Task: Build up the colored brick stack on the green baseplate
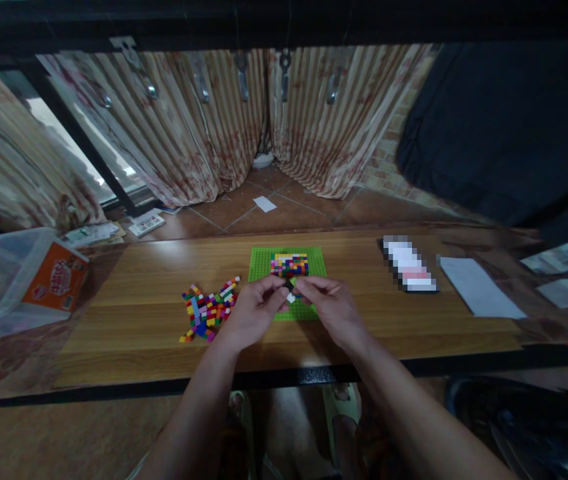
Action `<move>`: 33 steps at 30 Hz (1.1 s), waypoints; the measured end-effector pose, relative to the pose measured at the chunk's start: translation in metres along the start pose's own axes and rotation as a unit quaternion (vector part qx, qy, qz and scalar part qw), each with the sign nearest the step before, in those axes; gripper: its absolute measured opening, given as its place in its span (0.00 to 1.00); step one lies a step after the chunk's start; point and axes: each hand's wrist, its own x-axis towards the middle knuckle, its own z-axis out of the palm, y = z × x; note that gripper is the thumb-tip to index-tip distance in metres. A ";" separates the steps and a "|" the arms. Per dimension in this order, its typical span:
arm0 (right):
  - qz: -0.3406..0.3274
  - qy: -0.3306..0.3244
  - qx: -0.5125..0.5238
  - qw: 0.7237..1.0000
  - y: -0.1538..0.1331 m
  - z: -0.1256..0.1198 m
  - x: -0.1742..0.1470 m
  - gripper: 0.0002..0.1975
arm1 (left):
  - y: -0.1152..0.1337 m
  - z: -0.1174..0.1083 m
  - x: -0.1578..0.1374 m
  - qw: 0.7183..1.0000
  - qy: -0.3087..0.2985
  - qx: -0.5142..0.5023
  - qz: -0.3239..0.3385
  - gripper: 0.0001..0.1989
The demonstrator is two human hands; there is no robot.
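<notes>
My left hand [259,303] and my right hand [331,303] meet fingertip to fingertip over a green studded baseplate [254,260]. Pinched at the right fingertips is a small lime-green building brick [293,283]. The left fingers are closed at a dark brick [287,287], partly covered by the fingertips. A white brick [291,298] shows just below, between the thumbs; whether it is joined to the others I cannot tell. Behind the hands, a block of multicoloured bricks [289,262] is built on the baseplate. Left of my left hand lies a loose pile of bricks [207,310].
The wooden table [129,307] has a dark front edge. A clear plastic bin [9,280] with an orange label stands at the left. A phone [409,263], its screen blurred, and a white sheet [481,287] lie to the right. Curtains [189,127] hang behind.
</notes>
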 end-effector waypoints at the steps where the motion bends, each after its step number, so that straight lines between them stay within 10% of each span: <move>1: -0.006 -0.003 -0.002 1.000 0.001 0.001 0.000 0.12 | 0.000 0.001 0.000 1.000 0.000 0.003 0.003 0.09; 24: -0.041 -0.054 -0.070 0.995 0.012 -0.001 -0.005 0.11 | -0.020 0.005 -0.003 0.991 0.048 0.120 0.019 0.10; 33: -0.030 -0.039 -0.082 0.995 0.009 0.001 -0.002 0.15 | -0.021 0.010 0.000 0.996 0.033 -0.080 -0.023 0.08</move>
